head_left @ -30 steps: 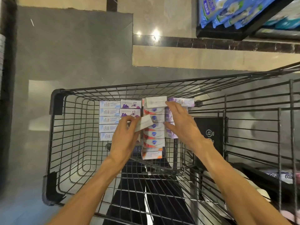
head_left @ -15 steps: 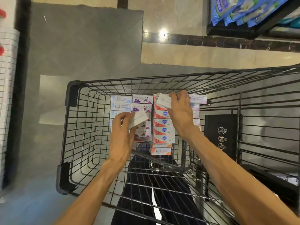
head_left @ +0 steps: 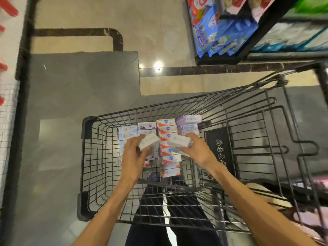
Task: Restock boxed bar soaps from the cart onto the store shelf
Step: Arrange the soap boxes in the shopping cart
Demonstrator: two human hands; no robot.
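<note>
A black wire cart (head_left: 88,157) holds rows of boxed bar soaps (head_left: 166,129): pale blue, purple, red-and-white and lilac boxes. My left hand (head_left: 132,157) grips a white soap box (head_left: 149,142) lifted above the purple row. My right hand (head_left: 197,150) grips another white soap box (head_left: 180,142) above the red-and-white row. The two held boxes sit side by side, tilted. The store shelf (head_left: 248,48) stands at the upper right, stocked with blue packets.
A black child-seat flap (head_left: 219,148) with warning icons stands right of the soaps. White stacked goods (head_left: 7,107) line the left edge. My dark trouser legs (head_left: 154,210) show through the cart bottom. Grey and beige floor lies beyond the cart.
My right hand has pulled its box back from the far end of the rows toward the middle, beside the left hand's box. The view has tilted up, showing more shelf.
</note>
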